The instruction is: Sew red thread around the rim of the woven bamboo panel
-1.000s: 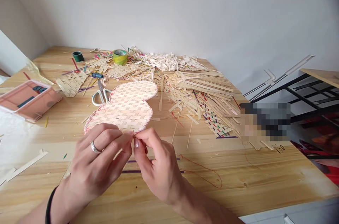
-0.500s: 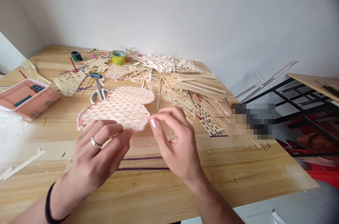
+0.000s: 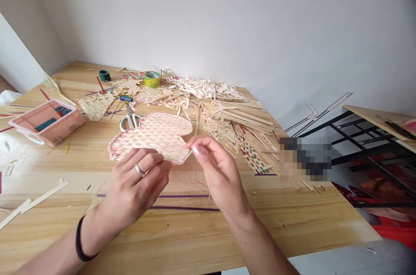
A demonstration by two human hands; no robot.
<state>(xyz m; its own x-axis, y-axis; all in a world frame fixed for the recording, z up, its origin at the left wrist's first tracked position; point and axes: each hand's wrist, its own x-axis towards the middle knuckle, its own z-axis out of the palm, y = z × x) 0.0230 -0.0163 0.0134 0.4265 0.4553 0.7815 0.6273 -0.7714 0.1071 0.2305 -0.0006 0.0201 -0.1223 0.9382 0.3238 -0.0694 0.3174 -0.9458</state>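
A flat woven bamboo piece (image 3: pixel 156 136) with a wavy outline is held up above the table, its rim wrapped in red thread. My left hand (image 3: pixel 138 184), wearing a ring, is closed on its lower edge between thumb and fingers. At the piece's right edge, my right hand (image 3: pixel 219 171) pinches the end of a thin pale strip (image 3: pixel 187 155) by the rim. Loose red thread (image 3: pixel 196 179) trails below, between the hands. Scissors (image 3: pixel 130 119) with white handles lie just behind the woven piece.
Bamboo strips (image 3: pixel 240 114) and white scraps (image 3: pixel 201 86) are heaped at the back. A pink box (image 3: pixel 61 129) stands left, near a woven scrap (image 3: pixel 95 106). Yellow tape (image 3: pixel 152 79) and a green roll (image 3: pixel 104 75) stand behind. Black shelving (image 3: pixel 351 136) is at right.
The right fingers have shifted slightly away from the rim, and a pale strip now shows between them and it. The left hand keeps its hold. The whole view has shifted a little.
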